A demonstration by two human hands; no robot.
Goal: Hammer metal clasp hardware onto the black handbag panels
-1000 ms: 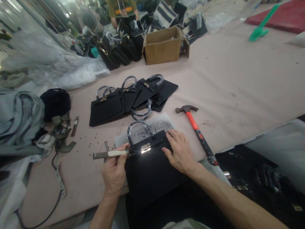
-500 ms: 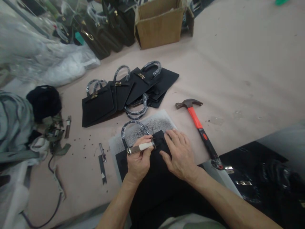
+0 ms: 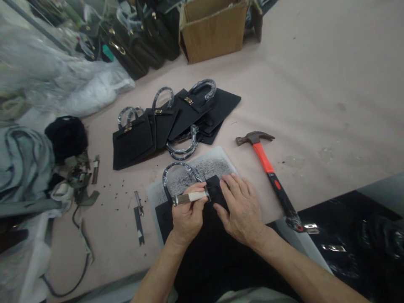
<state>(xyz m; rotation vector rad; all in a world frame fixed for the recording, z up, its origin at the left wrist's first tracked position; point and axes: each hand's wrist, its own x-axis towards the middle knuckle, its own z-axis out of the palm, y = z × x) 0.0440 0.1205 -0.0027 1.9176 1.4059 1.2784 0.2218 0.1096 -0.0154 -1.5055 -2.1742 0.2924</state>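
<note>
My left hand is closed around a metal punch with a pale band round its shaft. The punch is tilted, its tip end at a black bag panel; the exact contact point is too small to make out. My right hand lies flat on the same panel, fingers apart, holding nothing. A plastic-wrapped handle curves up from the panel's far edge. Beneath the panel is a pale, dark-speckled board. To the right rests a claw hammer with a red and black handle.
Several black bag panels with wrapped handles lie beyond the board. A cardboard box and dark handbags stand at the back. Small metal tools lie left. Clear plastic, a dark cloth and a cable are farther left.
The whole view has shifted slightly, so things appear a little further right. My left hand still grips the punch and my right hand still lies on the panel.
</note>
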